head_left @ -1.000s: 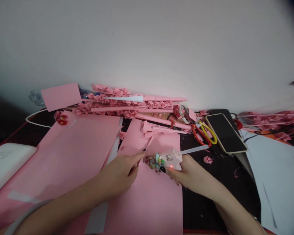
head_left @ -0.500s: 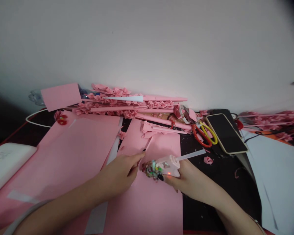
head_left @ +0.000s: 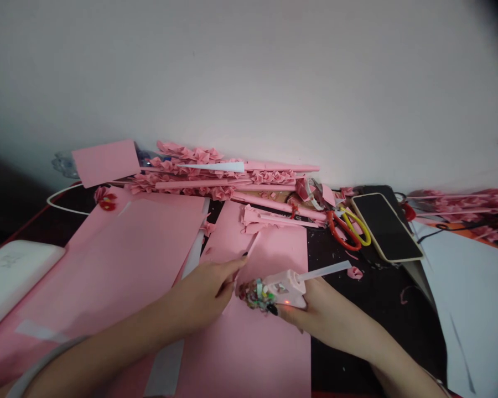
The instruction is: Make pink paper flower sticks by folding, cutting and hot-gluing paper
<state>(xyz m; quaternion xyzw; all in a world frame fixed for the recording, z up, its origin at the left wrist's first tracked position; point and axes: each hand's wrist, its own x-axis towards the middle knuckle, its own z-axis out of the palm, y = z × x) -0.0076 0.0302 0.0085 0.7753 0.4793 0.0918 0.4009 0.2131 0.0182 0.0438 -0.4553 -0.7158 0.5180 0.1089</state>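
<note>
My right hand (head_left: 315, 307) grips a small pink glue gun (head_left: 285, 287) with a white glue stick (head_left: 327, 270) poking out of its back. The gun's decorated tip (head_left: 256, 293) points left and rests over a pink paper sheet (head_left: 253, 337). My left hand (head_left: 201, 293) lies on the same sheet just left of the tip, its fingers pinched on a thin pink strip (head_left: 249, 246) that runs up and to the right.
A larger pink sheet (head_left: 120, 254) lies to the left, beside a white device (head_left: 12, 276). Pink paper flowers and rolled sticks (head_left: 216, 177) line the wall. Red and yellow scissors (head_left: 348, 229) and a phone (head_left: 385, 226) lie to the right, with white paper (head_left: 473, 298) beyond.
My right hand has shifted the glue gun slightly down and left along the pink sheet. My left hand has stayed in place.
</note>
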